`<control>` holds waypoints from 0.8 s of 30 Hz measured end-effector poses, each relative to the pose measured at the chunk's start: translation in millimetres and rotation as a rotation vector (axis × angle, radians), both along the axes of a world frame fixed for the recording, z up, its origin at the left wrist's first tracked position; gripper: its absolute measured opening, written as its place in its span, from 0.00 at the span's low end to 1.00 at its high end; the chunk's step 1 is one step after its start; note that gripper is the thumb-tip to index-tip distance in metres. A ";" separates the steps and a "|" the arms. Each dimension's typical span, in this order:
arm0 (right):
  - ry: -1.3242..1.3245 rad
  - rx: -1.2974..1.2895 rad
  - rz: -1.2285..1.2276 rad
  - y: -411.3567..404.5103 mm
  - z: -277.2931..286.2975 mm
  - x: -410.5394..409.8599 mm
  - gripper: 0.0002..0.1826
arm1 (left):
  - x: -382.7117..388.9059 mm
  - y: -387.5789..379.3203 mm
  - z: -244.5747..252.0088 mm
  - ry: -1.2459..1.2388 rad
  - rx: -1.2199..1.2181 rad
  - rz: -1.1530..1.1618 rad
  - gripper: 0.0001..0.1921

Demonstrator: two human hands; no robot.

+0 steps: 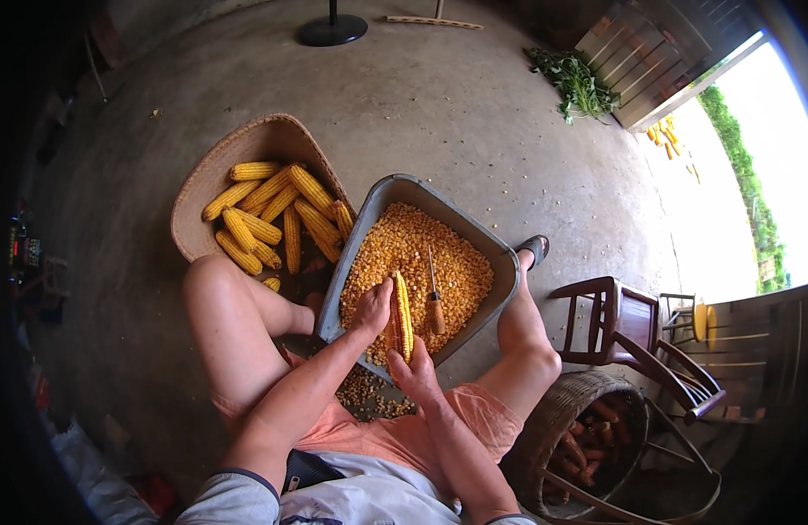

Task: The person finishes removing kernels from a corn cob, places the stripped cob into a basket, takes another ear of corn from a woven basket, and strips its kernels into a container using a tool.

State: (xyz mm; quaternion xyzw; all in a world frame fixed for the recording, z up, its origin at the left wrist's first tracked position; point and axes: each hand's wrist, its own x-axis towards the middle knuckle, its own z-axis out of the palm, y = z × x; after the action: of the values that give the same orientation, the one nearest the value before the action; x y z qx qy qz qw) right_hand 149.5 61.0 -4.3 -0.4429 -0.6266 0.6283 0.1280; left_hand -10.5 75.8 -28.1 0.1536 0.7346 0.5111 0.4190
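Between my two hands is a yellow corn cob (pixel 402 315), part of it stripped of kernels along its left side. My left hand (pixel 374 307) grips its upper end, and my right hand (pixel 414 373) has hold of the lower end. Beneath the cob sits a grey plastic tub (pixel 511 266), filled with loose corn kernels (pixel 404 239). A screwdriver-like tool (pixel 435 305) with a wooden handle and a thin metal shaft lies on those kernels, right of the cob.
A woven basket (pixel 210 174) with several whole cobs (pixel 246 197) stands against the tub's left side. At lower right are a wicker basket (pixel 555 420) of stripped cobs and a wooden chair (pixel 630 321). Greens (pixel 578 85) lie by the doorway; spilled kernels (pixel 371 394) lie below the tub.
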 end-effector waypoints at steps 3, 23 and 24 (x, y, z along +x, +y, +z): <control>-0.009 0.034 -0.002 0.4 2.6 -0.8 0.23 | -0.4 0.6 0.3 -0.028 0.011 0.008 0.29; -0.040 0.331 0.027 -5.7 -3.5 -2.6 0.25 | -5.8 3.4 -14.3 0.251 0.091 -0.012 0.29; -0.040 0.331 0.027 -5.7 -5.8 -2.0 0.25 | -8.7 4.6 -11.2 0.164 0.067 -0.055 0.30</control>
State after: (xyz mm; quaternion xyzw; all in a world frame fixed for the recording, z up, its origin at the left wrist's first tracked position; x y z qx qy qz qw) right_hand 147.5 55.3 -10.0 -0.4198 -0.7299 0.5091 0.1785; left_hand -19.3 80.4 -39.3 0.2293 0.7443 0.5095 0.3660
